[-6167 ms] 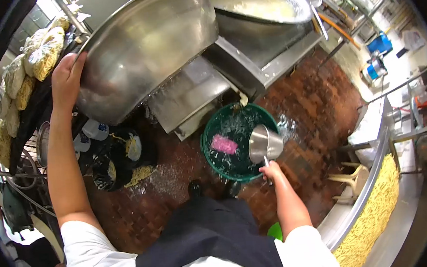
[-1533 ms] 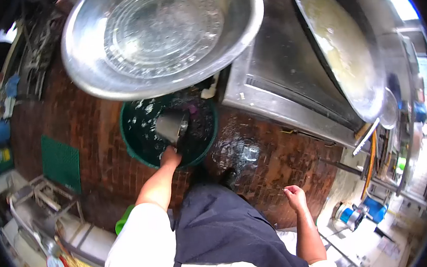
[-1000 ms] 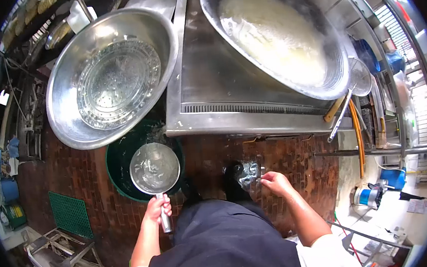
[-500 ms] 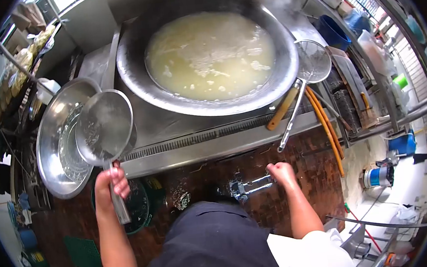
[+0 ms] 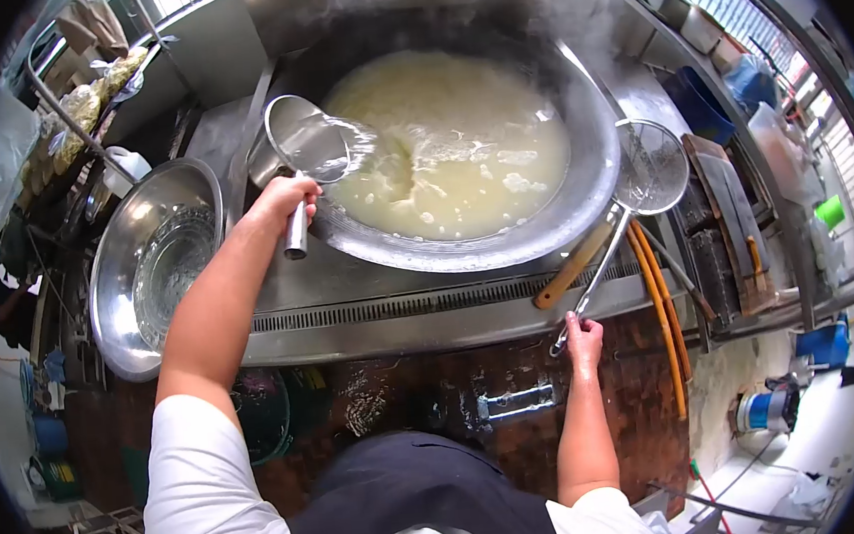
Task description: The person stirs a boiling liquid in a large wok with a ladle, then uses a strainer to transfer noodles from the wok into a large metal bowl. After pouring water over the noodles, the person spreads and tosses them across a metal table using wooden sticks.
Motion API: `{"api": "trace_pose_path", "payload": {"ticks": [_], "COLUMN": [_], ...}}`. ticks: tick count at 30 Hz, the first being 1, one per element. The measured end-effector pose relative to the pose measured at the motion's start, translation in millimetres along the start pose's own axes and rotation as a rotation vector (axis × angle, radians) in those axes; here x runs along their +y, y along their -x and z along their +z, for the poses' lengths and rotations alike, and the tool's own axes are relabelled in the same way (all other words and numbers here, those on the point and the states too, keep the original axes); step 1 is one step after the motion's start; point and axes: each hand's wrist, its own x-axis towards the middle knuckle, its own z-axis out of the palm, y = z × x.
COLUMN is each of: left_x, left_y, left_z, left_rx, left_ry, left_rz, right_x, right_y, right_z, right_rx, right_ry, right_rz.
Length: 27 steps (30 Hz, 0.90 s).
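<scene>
My left hand (image 5: 289, 199) is closed round the short handle of a deep metal ladle (image 5: 266, 162), tilted over the left rim of a large steel wok (image 5: 447, 259). Clear water streams from its mouth into the cloudy, pale yellow liquid (image 5: 490, 172), which has white froth on top. At the stove's front edge, my right hand (image 5: 584, 345) pinches the handle of a wire-mesh skimmer (image 5: 650, 164). The skimmer's round head rests by the wok's right rim. A wooden-handled tool (image 5: 564, 281) lies beside it, its far end hidden.
A wide steel basin (image 5: 107, 282) with water stands left of the wok. Two orange-brown poles (image 5: 663, 319) lean at the stove's right end. Steam rises at the back. A dark blue bucket (image 5: 697, 103) and boards (image 5: 728, 198) stand on the right. The brown floor (image 5: 417, 388) looks wet.
My left hand has lifted the ladle from beside the basin up to the wok, and water now pours out. My right hand has moved onto the skimmer's handle.
</scene>
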Motion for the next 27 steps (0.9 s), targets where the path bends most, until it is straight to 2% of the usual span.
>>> {"api": "trace_pose_path", "payload": {"ticks": [5,7,8,9,11,13,15,16,17,19,21,27], "left_x": [10,15,17,37,29,25,12,4,-9,-30,-53,-159], "left_y": [-32,-38,-40,-16,0,-1,-3,2,10,53,94,149], "left_z": [1,-3,-6,-1,-6,-18,-32,-40,-49,-57,-65,-107], "left_rx": [0.116,0.261,0.334,0.295,0.502,0.489,0.478,0.372,0.381,0.134,0.126,0.094], "left_ry": [-0.182,-0.591,-0.747,-0.857,-0.934,-0.943,-0.909,-0.686,-0.684,-0.075,0.114,0.346], "left_rz": [0.054,0.168,0.213,0.088,0.437,0.394,0.435,0.395,0.389,0.228,0.22,-0.017], "right_x": [-7,-17,-21,-23,-30,-51,-44,-44,-43,-42,-39,-43], "right_y": [-12,-11,-14,-17,-19,-12,-20,-22,-21,-21,-21,-29], "right_z": [9,9,0,-1,-13,-33,-43,-46,-47,-49,-52,-76], "right_rx": [-0.021,-0.027,-0.217,-0.188,-0.304,-0.4,-0.416,-0.391,-0.337,-0.211,-0.079,0.1], "right_ry": [0.034,-0.131,-0.302,-0.288,-0.648,-0.776,-0.766,-0.735,-0.675,-0.52,-0.396,-0.143], "right_rz": [0.026,0.039,0.199,0.178,0.238,0.386,0.347,0.357,0.334,0.254,0.143,-0.062]}}
